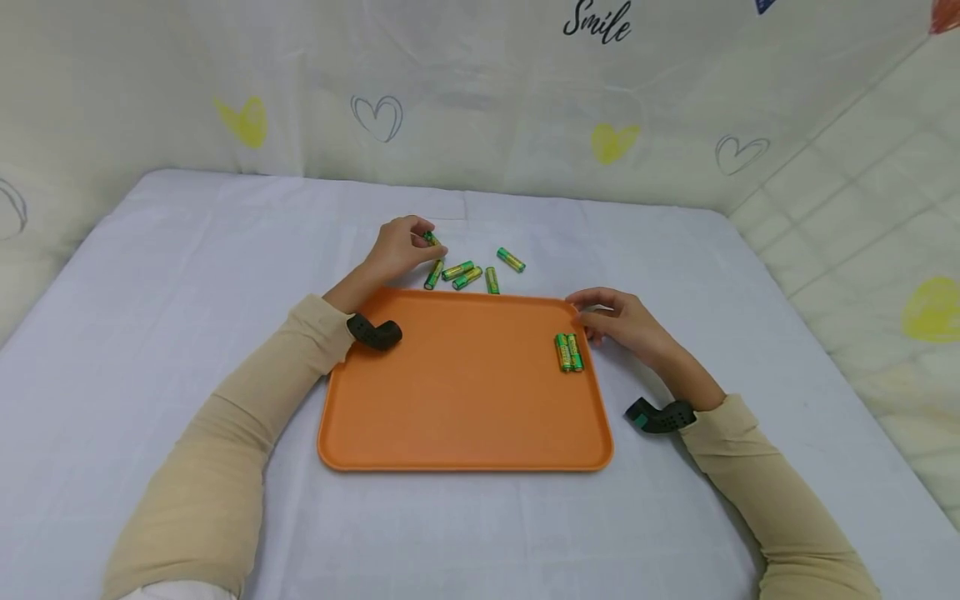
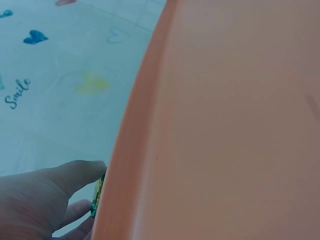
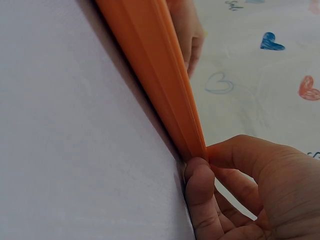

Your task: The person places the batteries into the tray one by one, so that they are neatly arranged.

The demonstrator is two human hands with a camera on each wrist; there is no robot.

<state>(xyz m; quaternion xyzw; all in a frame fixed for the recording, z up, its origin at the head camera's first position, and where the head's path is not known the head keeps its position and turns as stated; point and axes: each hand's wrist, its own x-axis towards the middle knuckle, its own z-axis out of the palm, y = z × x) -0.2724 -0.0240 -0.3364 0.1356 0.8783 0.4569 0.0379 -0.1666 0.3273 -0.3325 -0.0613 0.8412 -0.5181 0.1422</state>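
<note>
Beyond the far left corner of the orange tray, my left hand pinches a green-and-yellow battery between thumb and fingers. The left wrist view shows that battery partly covered by the tray's rim. Several loose batteries lie on the cloth just past the tray's far edge. Two more batteries lie side by side inside the tray, near its right rim. My right hand grips the far right corner of the tray, thumb and fingers on its rim.
White cloth covers the table under the tray. A single battery sits a little apart, farther back. Behind the table hangs a pale curtain printed with hearts. Black straps are on both wrists.
</note>
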